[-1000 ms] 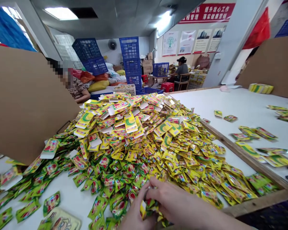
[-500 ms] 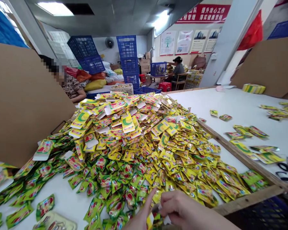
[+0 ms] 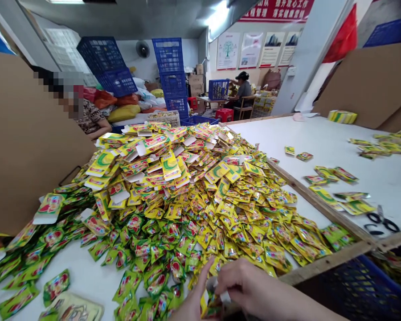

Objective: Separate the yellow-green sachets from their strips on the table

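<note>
At the bottom edge, my left hand (image 3: 194, 298) holds a small yellow carton (image 3: 204, 304) with its thumb raised. My right hand (image 3: 242, 281) is closed beside it, its curled fingers at the carton's whitish open end. The fingers hide most of the carton, and its lower part is out of frame. In front of my hands lies a heap of small candy packets: green ones (image 3: 158, 283) to the left, yellow ones (image 3: 234, 223) to the right. Several yellow cartons with white flaps (image 3: 170, 166) are piled on top of the heap.
A wooden strip (image 3: 324, 263) edges the white table (image 3: 254, 133). Black-handled scissors (image 3: 382, 221) lie at right near loose cartons. A cardboard sheet (image 3: 30, 147) stands at left. A blue crate (image 3: 364, 285) sits below the edge. One person (image 3: 93, 118) sits at left, another (image 3: 243, 91) farther back.
The view has turned slightly, so the surroundings sit farther left and a little higher. My hands stay together at the carton with nearly the same grip.
</note>
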Action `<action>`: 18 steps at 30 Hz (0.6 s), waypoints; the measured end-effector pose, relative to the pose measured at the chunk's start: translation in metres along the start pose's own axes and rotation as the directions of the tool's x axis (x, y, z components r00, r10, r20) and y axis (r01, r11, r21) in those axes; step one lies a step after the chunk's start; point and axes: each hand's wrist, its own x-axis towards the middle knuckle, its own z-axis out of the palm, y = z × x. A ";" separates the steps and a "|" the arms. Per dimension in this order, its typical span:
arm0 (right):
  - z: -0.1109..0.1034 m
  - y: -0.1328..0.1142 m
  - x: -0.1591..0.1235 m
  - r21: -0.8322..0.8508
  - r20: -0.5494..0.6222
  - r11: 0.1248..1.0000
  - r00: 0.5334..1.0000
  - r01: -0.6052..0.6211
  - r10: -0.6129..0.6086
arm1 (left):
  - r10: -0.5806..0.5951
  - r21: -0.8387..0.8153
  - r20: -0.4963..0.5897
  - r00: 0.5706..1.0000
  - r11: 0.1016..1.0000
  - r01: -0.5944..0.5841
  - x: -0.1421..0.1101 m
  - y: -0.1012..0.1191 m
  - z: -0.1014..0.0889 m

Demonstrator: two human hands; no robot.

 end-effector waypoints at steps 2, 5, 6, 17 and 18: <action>-0.002 0.002 -0.002 0.001 0.075 1.000 0.997 0.023 -0.023 | -0.012 0.022 0.027 1.000 1.000 0.012 0.002 -0.003 0.000; -0.009 0.002 -0.006 0.006 0.181 1.000 0.983 0.025 -0.025 | -0.023 -0.043 0.040 0.999 0.999 0.025 0.005 -0.006 0.001; -0.011 0.002 -0.008 0.011 0.220 1.000 0.975 0.022 -0.024 | -0.027 -0.076 0.036 0.999 0.997 0.029 0.006 -0.005 0.002; -0.106 0.040 -0.063 -0.250 -0.580 0.914 0.805 -0.319 0.122 | 0.203 0.373 -0.332 0.921 0.925 -0.069 0.027 0.022 -0.025; -0.125 0.048 -0.070 -0.321 -0.739 0.809 0.665 -0.492 0.111 | 0.249 0.535 -0.429 0.868 0.844 0.021 0.030 0.018 -0.032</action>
